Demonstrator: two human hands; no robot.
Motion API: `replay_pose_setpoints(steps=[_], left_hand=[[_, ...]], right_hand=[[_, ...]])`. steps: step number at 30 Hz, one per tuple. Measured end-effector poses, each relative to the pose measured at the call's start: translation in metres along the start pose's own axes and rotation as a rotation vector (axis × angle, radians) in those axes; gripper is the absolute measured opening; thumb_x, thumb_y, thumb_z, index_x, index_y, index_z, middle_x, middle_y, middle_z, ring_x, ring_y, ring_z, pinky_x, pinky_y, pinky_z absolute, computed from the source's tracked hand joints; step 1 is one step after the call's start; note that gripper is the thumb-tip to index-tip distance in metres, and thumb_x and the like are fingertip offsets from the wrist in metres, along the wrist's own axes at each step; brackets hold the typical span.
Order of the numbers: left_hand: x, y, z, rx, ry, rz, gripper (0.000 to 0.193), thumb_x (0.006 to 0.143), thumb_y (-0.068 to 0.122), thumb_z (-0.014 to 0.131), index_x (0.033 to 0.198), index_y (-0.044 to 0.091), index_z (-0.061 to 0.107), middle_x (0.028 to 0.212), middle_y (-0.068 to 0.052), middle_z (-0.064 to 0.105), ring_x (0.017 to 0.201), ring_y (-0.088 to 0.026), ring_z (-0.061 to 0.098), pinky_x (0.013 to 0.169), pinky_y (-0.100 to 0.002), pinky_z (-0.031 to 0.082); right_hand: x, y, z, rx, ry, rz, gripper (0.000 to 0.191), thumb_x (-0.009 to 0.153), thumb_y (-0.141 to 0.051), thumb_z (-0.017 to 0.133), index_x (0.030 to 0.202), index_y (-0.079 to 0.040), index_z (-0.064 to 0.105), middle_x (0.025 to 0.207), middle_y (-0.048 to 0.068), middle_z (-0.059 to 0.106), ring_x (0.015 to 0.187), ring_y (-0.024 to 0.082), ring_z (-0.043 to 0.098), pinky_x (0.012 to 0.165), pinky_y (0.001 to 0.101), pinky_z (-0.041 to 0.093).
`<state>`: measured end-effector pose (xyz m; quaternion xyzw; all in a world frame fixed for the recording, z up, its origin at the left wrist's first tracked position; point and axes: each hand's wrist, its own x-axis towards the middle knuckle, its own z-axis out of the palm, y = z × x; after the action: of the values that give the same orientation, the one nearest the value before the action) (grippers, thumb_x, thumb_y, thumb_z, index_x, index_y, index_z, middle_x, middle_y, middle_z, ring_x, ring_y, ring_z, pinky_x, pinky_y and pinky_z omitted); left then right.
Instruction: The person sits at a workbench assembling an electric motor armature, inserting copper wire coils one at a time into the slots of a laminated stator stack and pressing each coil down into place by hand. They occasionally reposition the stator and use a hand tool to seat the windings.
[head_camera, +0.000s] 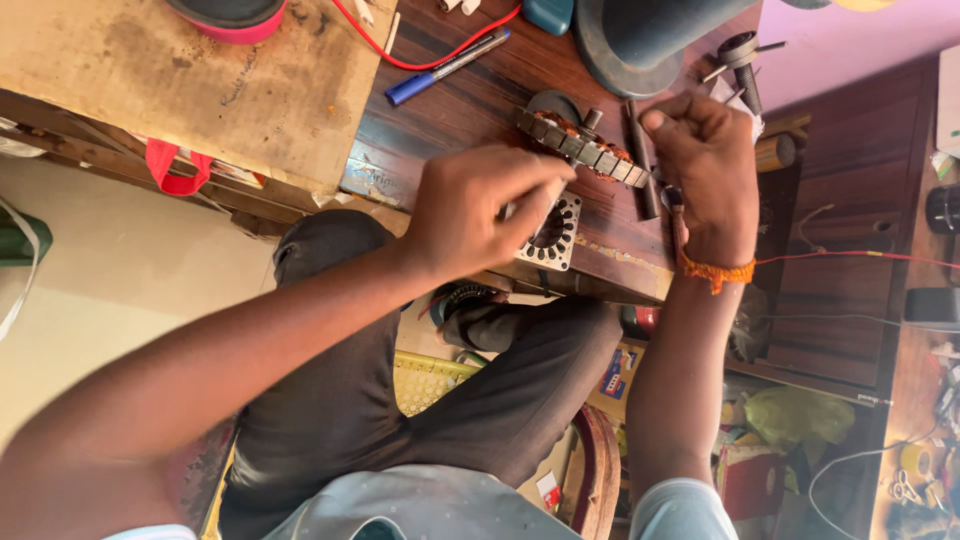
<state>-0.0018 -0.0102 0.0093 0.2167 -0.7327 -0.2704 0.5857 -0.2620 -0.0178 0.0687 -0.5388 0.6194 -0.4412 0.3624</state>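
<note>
Head view, looking down at a seated person at a dark wooden worktop (470, 110). The right hand (705, 165) is clenched on the far end of a ring-shaped motor stator (585, 150), a stack of steel laminations with copper windings, tilting it up on edge near the worktop's front, apparently to steady it and turn its slots toward the other hand. The left hand (480, 215) pinches what seems to be a thin pale strip or tool against the stator's near side; its fingertips hide the item, so its kind cannot be told. Directly beneath lies a flat slotted lamination plate (555, 235), at the worktop's front edge. A dark metal rod (640, 160) rests beside the stator. Farther back lie a blue pen (445, 68), a red wire (420, 55) and a dark round housing (650, 40), cut off by the frame. A worn board (190, 80) occupies the left. The right hand covers the stator's far end.
</note>
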Motion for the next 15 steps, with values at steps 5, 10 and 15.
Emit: replay_pose_setpoints(steps=[5, 10, 15], left_hand=[[0.018, -0.002, -0.010, 0.418, -0.074, 0.479, 0.068, 0.084, 0.010, 0.079, 0.143, 0.022, 0.047, 0.125, 0.003, 0.067, 0.113, -0.022, 0.059, 0.087, -0.039, 0.052], [0.038, -0.033, -0.007, 0.204, -0.346, 0.316, 0.086, 0.095, 0.009, 0.081, 0.163, 0.024, 0.029, 0.129, 0.008, 0.066, 0.110, -0.021, 0.057, 0.099, -0.038, 0.049], [0.032, -0.037, -0.005, 0.122, -0.362, 0.245, 0.088, 0.097, 0.008, 0.083, 0.161, 0.021, 0.024, 0.131, 0.012, 0.070, 0.102, -0.019, 0.053, 0.098, -0.034, 0.046]], right_hand=[[-0.025, 0.000, -0.015, 0.157, 0.031, 0.019, 0.006, 0.102, -0.001, 0.073, 0.098, 0.003, 0.070, 0.072, -0.005, 0.058, 0.056, 0.000, 0.040, 0.050, 0.0207, 0.025], [-0.052, -0.025, -0.017, 0.154, 0.049, -0.029, 0.006, 0.102, 0.000, 0.073, 0.099, 0.004, 0.069, 0.076, -0.004, 0.060, 0.059, 0.000, 0.044, 0.053, 0.0201, 0.027], [-0.082, -0.040, -0.007, -0.129, 0.060, -0.019, 0.006, 0.096, -0.001, 0.075, 0.098, 0.004, 0.073, 0.070, -0.006, 0.056, 0.059, -0.001, 0.041, 0.052, 0.0206, 0.027]])
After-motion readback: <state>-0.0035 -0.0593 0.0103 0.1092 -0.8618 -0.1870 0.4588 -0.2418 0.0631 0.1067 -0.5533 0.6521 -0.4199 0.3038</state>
